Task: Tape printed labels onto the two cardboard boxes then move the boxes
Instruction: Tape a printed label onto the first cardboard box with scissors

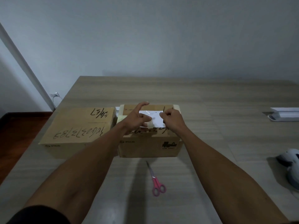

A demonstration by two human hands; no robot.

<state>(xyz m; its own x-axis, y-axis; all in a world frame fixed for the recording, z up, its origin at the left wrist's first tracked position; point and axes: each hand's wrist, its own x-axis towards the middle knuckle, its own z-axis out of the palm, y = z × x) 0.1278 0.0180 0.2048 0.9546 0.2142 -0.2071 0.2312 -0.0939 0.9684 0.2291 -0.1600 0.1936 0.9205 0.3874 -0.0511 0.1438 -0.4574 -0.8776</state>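
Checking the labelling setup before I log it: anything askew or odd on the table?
Nothing stands out. The white label lies roughly square on the right box, with both hands on it. The left box has no label yet. Pink scissors lie closed in front.

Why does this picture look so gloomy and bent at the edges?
Head view: dim, bluish light; the wide lens bows the table edges and stretches the forearms; the left hand and right hand on the white label look soft; the scissors stay fairly crisp.

Pink scissors (157, 183), white label (153, 118)
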